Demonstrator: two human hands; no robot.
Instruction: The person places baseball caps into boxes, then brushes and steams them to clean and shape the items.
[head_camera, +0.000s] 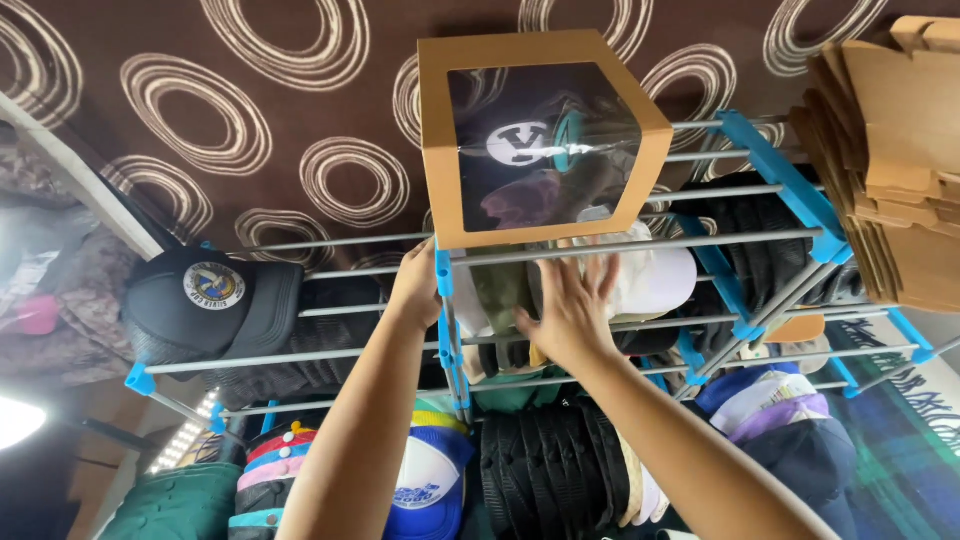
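Observation:
A brown cardboard box (438, 130) with a clear window stands on the top rails of a grey and blue rack (762, 170), with a dark cap showing inside it. My left hand (417, 285) is raised against the box's lower left corner. My right hand (572, 305) is spread flat, fingers apart, just under the box's bottom edge, in front of caps on the upper shelf. Whether either hand grips the box is unclear; both touch or nearly touch its underside.
A black cap with a round patch (205, 300) sits on the rack's left side. Stacks of caps (545, 470) fill the lower shelves. Flattened cardboard boxes (890, 150) pile at the right. A brown curtain with ring patterns (250, 120) hangs behind.

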